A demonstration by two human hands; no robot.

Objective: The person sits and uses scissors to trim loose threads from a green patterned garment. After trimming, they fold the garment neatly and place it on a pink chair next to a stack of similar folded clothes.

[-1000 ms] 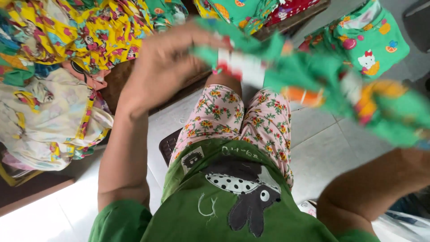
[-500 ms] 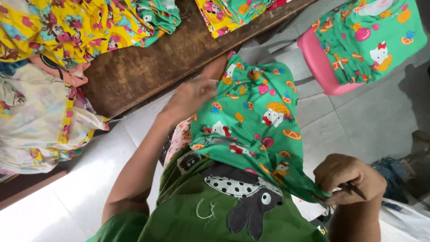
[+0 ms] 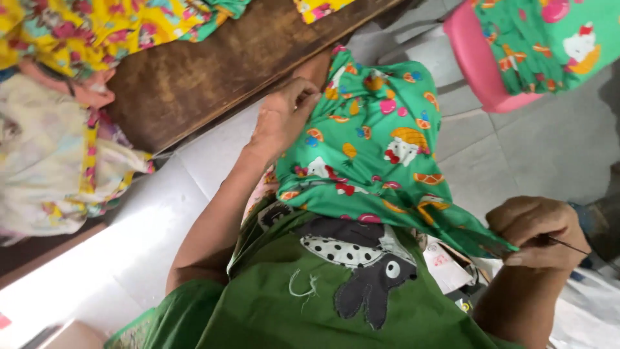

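Observation:
A green cloth printed with cartoon cats and fruit [image 3: 381,148] lies spread over my lap. My left hand [image 3: 281,116] grips its far left edge near the knee. My right hand [image 3: 539,232] pinches the cloth's near corner at the right, fingers closed, and a thin dark thread or needle [image 3: 568,245] sticks out from it to the right. I wear a green shirt with a dark animal patch [image 3: 361,278] and floral trousers, mostly hidden under the cloth.
A dark wooden table [image 3: 206,71] stands ahead with yellow floral cloth [image 3: 97,29] on it. A pale floral garment [image 3: 58,161] hangs at the left. A pink stool [image 3: 478,64] at the upper right carries more green printed cloth [image 3: 549,39]. White floor tiles lie below.
The green cloth came down from in front of my face onto my lap. My right hand dropped low to the right with its corner; my left hand settled on the far edge.

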